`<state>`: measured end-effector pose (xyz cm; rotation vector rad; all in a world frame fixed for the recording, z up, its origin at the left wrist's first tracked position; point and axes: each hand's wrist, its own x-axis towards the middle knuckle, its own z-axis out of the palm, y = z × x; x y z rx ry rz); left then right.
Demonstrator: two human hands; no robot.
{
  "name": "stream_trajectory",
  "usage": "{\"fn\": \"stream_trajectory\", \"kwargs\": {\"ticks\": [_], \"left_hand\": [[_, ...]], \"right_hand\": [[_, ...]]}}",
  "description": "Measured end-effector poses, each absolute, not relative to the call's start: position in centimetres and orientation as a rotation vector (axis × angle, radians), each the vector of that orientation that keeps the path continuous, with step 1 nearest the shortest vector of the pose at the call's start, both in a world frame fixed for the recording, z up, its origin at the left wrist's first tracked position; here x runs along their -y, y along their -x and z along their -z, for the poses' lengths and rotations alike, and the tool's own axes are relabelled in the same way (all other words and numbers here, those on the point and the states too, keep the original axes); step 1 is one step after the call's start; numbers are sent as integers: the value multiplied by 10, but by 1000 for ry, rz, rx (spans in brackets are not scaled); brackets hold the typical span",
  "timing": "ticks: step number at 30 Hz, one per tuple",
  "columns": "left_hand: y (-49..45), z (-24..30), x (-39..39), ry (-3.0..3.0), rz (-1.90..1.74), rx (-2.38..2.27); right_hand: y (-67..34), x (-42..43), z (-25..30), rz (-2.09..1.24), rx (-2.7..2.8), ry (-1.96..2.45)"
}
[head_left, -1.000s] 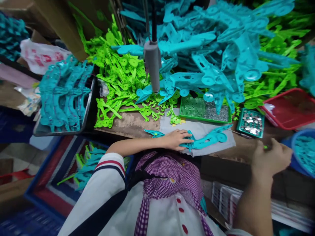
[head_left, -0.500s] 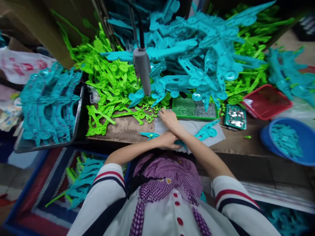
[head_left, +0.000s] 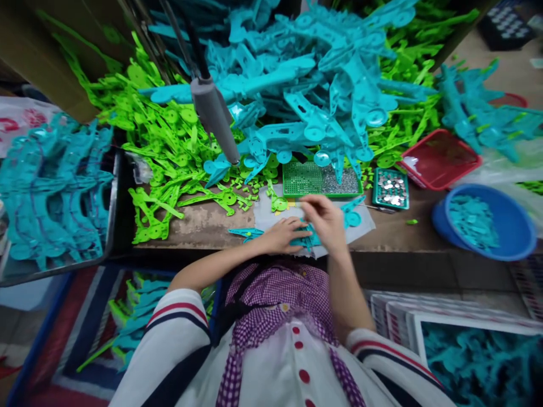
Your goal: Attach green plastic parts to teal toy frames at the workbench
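On a white cloth [head_left: 263, 204] at the bench's front edge lies a turquoise plastic part [head_left: 353, 218], partly hidden under my hands. My left hand [head_left: 285, 234] rests over its middle, fingers bent round it. Just above the part, my right hand [head_left: 327, 221] is raised with thumb and fingers pinched; anything between them is too small to make out. A bright green plastic piece [head_left: 279, 204] sits on the cloth beyond my left hand. Left of my hands is another slim turquoise piece [head_left: 246, 232]. A grey hanging power screwdriver [head_left: 215, 121] points down over the bench.
Turquoise parts [head_left: 314, 73] and green parts [head_left: 169, 130] are heaped behind. A green tray [head_left: 302, 180] holds small metal bits; a small box [head_left: 391, 189] holds shiny discs. Rightward stand a red tray [head_left: 443, 161] and blue bowl [head_left: 520, 226]. Stacked turquoise parts [head_left: 55, 192] fill a left bin.
My right hand has come back from the far edge of the cloth, uncrossing from my left forearm, to above the turquoise part. The green piece on the cloth is now visible. The view has shifted.
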<state>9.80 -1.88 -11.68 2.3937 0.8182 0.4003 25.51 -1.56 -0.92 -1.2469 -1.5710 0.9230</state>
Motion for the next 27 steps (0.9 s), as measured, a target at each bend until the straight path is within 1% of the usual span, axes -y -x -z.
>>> {"fn": "stream_trajectory", "kwargs": {"ticks": [1,4,7,10,17,27], "left_hand": [[-98,114,19,-2437,-369,-783],[-99,109,17,-2523,-318,-725],[-99,109,16,-2531,-341,-731],[-99,111,16,-2532,-355,-740],[-98,113,15,-2537,-363,-717],[-100,120,16,-2566,-384,-724]], "right_hand": [[-292,18,23,-875,1534,1340],[-385,16,66,-574,1452,1630],[-429,5,97,-555,1560,1688],[-433,-3,113,-623,1590,1665],[-424,-2,118,-562,1506,1689],[-431,-23,103,-476,2054,1610]]}}
